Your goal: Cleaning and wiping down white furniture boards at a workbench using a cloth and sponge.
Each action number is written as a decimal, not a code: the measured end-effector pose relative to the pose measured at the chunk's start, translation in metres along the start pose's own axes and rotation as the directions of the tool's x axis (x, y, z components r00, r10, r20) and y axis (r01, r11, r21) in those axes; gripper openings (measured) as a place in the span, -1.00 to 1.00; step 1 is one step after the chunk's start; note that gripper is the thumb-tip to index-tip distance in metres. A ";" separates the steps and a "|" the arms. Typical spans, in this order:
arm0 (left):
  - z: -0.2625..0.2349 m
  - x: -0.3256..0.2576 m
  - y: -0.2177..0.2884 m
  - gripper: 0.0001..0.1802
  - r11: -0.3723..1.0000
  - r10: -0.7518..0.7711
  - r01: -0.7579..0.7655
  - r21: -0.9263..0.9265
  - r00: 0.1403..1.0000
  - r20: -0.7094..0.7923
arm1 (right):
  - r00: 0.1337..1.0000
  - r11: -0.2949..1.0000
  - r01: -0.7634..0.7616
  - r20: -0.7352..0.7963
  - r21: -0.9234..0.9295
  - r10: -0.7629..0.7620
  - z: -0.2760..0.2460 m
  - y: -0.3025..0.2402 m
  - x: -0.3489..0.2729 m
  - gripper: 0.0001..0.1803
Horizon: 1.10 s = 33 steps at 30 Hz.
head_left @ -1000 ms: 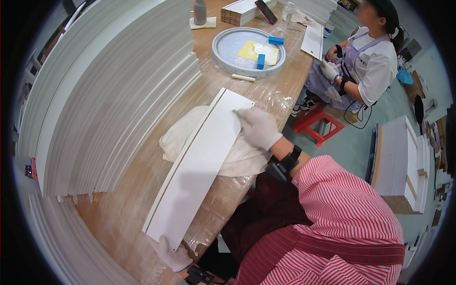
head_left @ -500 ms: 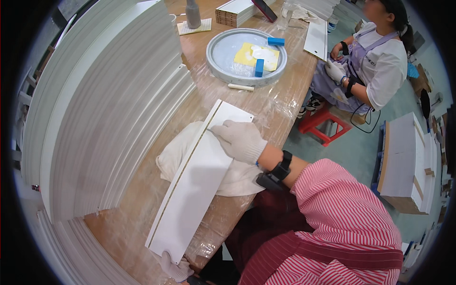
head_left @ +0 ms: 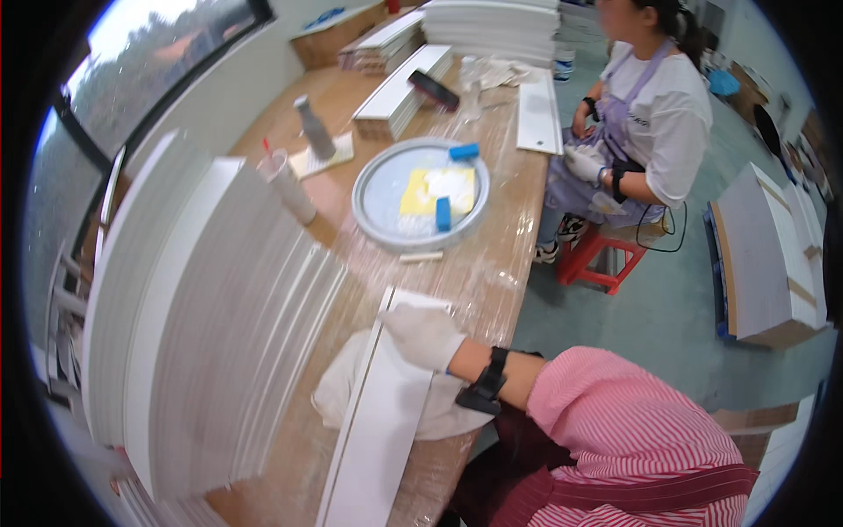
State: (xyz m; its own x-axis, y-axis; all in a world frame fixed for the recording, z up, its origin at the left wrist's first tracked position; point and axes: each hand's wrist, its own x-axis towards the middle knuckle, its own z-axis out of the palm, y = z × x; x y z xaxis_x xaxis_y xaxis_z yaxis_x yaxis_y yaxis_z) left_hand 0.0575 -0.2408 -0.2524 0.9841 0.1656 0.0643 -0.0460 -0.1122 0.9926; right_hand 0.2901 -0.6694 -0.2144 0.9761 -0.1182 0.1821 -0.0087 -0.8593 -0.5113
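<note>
A long white board [head_left: 373,448] with a thin groove along its left side lies lengthwise before me, over a crumpled cream cloth [head_left: 331,393]. My right hand [head_left: 424,340], in a white knitted glove, is on the board near its far end. Its fingers are curled together by the groove; whatever they may pinch is too small or hidden to name. My left hand is out of the picture. Beyond the board's far end lies a short white stick [head_left: 421,257], in front of a round grey tray [head_left: 358,206].
Blue blocks [head_left: 443,213] and a yellow sheet [head_left: 421,189] with white paste are in the tray. Tall stacked white boards [head_left: 211,334] line the left. A grey bottle [head_left: 316,132] and a cup [head_left: 288,187] stand behind. A co-worker [head_left: 654,114] sits at the right on a red stool [head_left: 606,259].
The view has tilted up, so more of the table's far end and a window show. My left hand, earlier at the board's near end, has dropped out of sight. My right hand stays near the far end.
</note>
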 end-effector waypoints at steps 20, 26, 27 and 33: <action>-0.002 0.017 0.015 -0.42 0.764 -0.563 0.392 -0.513 0.793 -0.233 | 0.993 0.996 0.084 -0.079 -0.015 -0.085 -0.013 0.055 -0.022 -0.79; -0.008 0.022 0.008 -0.44 0.731 -0.616 0.433 -0.528 0.751 -0.238 | 0.985 0.984 0.168 -0.044 0.058 -0.166 -0.004 0.041 -0.049 -0.79; -0.007 0.023 0.007 -0.44 0.722 -0.625 0.433 -0.540 0.743 -0.239 | 0.981 0.982 0.174 0.078 0.072 -0.179 -0.008 0.036 -0.053 -0.68; -0.126 0.038 -0.114 -0.47 0.969 -0.242 0.177 0.171 0.809 0.536 | 0.961 0.950 0.212 0.130 0.228 -0.245 0.015 0.029 -0.055 -0.73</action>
State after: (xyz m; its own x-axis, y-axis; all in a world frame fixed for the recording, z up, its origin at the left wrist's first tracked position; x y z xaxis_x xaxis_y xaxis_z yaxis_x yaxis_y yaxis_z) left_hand 0.0790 -0.0984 -0.3499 0.8991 -0.3638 -0.2433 0.1587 -0.2470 0.9559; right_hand 0.2393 -0.6802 -0.2519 0.9681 0.1617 0.1913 0.2479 -0.7282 -0.6389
